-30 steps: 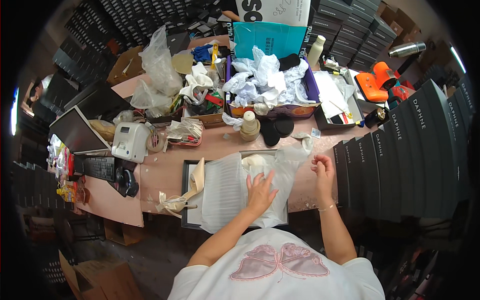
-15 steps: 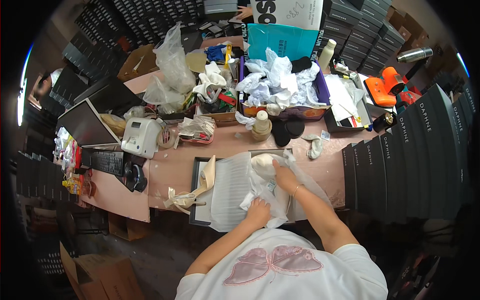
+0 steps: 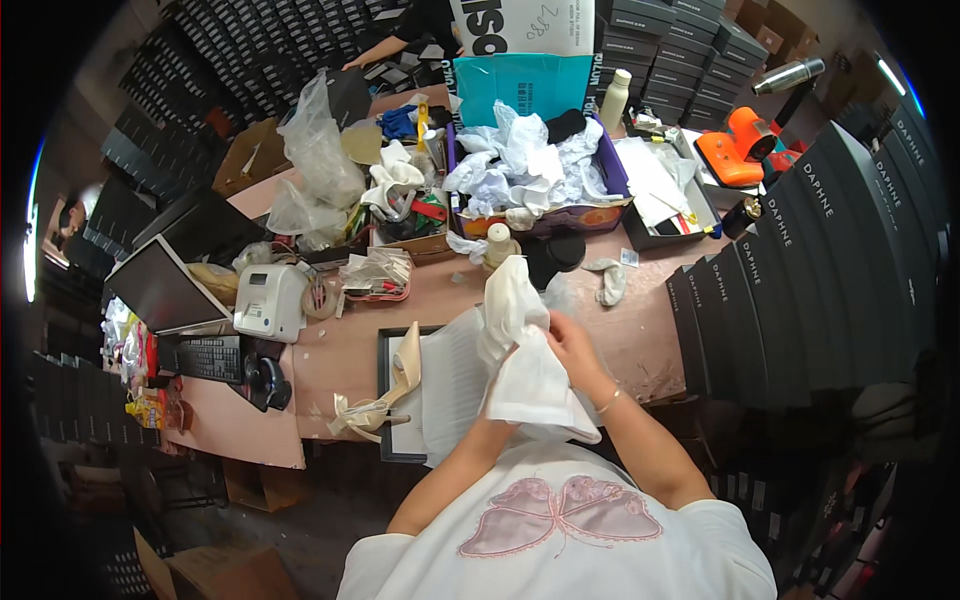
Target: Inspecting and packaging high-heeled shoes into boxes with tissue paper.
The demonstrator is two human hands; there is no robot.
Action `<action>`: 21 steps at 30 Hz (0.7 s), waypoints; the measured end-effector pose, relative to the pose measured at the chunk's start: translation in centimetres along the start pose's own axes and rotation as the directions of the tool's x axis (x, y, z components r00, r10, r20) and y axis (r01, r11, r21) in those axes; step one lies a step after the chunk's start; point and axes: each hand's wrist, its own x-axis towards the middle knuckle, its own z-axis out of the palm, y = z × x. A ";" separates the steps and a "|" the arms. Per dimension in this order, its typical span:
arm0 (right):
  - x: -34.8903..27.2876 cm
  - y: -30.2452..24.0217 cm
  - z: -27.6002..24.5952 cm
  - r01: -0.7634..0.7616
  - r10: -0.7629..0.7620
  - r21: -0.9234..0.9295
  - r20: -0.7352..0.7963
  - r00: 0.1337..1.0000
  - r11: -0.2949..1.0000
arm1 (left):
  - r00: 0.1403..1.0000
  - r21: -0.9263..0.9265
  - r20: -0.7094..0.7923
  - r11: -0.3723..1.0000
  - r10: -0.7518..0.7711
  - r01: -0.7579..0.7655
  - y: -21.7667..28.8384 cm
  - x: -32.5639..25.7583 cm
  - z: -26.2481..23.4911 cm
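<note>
Head view shows the person holding a white cloth bag (image 3: pixel 527 375) up over the worktop (image 3: pixel 640 330), above an open shoe box (image 3: pixel 400 400) lined with white paper. The right hand (image 3: pixel 572 345) has its grip closed on the upper part of the bag. The left hand (image 3: pixel 492 405) is mostly hidden behind the cloth, so I cannot tell its grip for sure. A cream high-heeled shoe (image 3: pixel 385 385) leans at the left edge of the box, well apart from both hands. I judge that the step in hand is wrapping or bagging something, perhaps the other shoe. The next move calls for holding the bag's mouth steady while lowering it into the box.
</note>
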 end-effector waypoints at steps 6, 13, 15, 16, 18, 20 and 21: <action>-5.9 -12.2 -3.8 0.141 -0.066 -0.143 0.431 0.900 0.980 | 0.984 -0.230 -0.094 0.959 0.150 -0.168 4.8 -1.6 0.1; -5.2 -6.5 0.1 0.049 0.034 -0.160 0.481 0.876 0.986 | 0.915 -0.086 -0.221 0.927 0.339 -0.364 6.0 -4.9 3.4; -6.1 -7.1 -0.2 0.113 -0.025 -0.168 0.455 0.890 0.979 | 0.915 -0.278 -0.193 0.874 0.355 -0.398 8.2 -6.7 4.1; -6.5 -7.3 -0.3 0.141 -0.051 -0.175 0.441 0.896 0.974 | 0.902 -0.153 -0.237 0.904 0.360 -0.400 8.8 -6.4 3.6; -6.6 -7.4 -0.9 0.168 -0.055 -0.217 0.446 0.893 0.962 | 0.864 0.090 -0.325 0.922 0.385 -0.377 9.3 -5.0 1.6; -6.0 -9.4 -2.9 0.144 -0.022 -0.255 0.429 0.903 0.956 | 0.870 0.074 -0.313 0.923 0.382 -0.379 11.2 -3.6 0.6; -5.6 -10.2 -4.1 0.215 -0.049 -0.298 0.479 0.876 0.930 | 0.875 0.095 -0.275 0.916 0.399 -0.389 12.4 -3.2 0.6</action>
